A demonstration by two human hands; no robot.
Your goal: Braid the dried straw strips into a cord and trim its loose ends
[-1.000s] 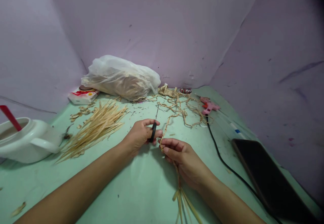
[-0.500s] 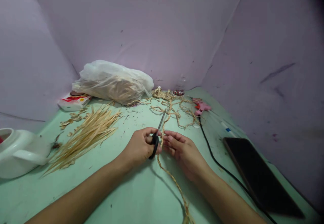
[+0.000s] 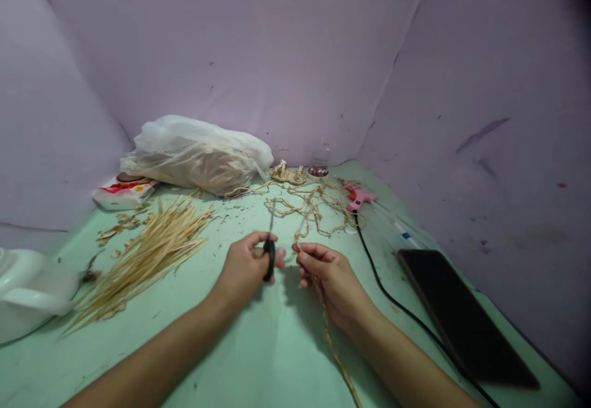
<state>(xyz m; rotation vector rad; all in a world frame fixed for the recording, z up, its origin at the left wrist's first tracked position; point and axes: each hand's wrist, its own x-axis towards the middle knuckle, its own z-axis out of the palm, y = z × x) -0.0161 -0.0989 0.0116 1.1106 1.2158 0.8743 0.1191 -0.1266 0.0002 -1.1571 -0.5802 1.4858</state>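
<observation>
The left hand (image 3: 244, 268) is curled around the black handles of the scissors (image 3: 269, 261), fingers bent through or about the loops, with the thin blades pointing away toward the back of the worktop (image 3: 231, 365); the blades are blurred, so how far they are parted I cannot tell. Just to its right, a little apart, the right hand (image 3: 333, 277) is closed in a pinch — thumb against forefinger — on a braided cord (image 3: 327, 328). The cord drops from that pinch past the palm to the near edge of view, and beyond the fingertips it runs up toward a loose tangle of similar cord (image 3: 316, 214). A bundle of pale flat strips (image 3: 152, 259) lies left of the left hand (a few dry scraps (image 3: 115, 229) are scattered beside it). Behind stands a bulging plastic bag (image 3: 198, 156). Right of the tangle is a pink glue gun (image 3: 361, 197), its black cable (image 3: 376, 272) trailing past a dark flat device (image 3: 464, 316).
</observation>
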